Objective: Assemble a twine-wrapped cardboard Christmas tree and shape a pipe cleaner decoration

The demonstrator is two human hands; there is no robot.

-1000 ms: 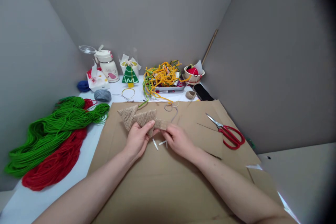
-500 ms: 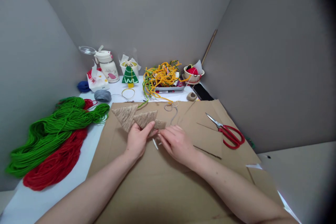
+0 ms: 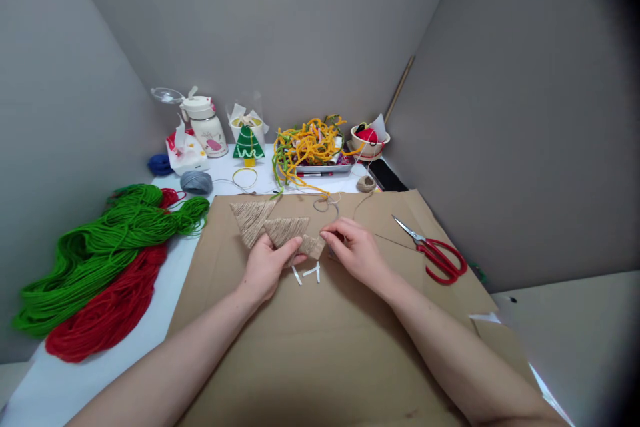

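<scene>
A flat tree-shaped piece wrapped in tan twine (image 3: 286,229) is in my left hand (image 3: 267,263), thumb on top and fingers underneath. Its pointed end faces left, and the narrow trunk end (image 3: 313,246) faces right. Close by that trunk end, the thumb and fingers of my right hand (image 3: 357,253) are pinched together. A thin strand of twine (image 3: 356,209) runs from a small twine ball (image 3: 366,184) down to the right hand; the part inside the fingers is hidden. Small white strips (image 3: 297,275) lie on the cardboard below the piece.
Red-handled scissors (image 3: 440,260) lie on the cardboard sheet (image 3: 300,360) to the right. Green yarn (image 3: 105,247) and red yarn (image 3: 105,307) are heaped at left. Behind are a bottle (image 3: 207,130), a green tree ornament (image 3: 249,145), a tray of orange yarn (image 3: 315,147) and a bowl (image 3: 370,145).
The twine-wrapped piece has shifted right and turned slightly, showing more of its trunk. My right hand has moved right and up, away from the left hand. More white strips show.
</scene>
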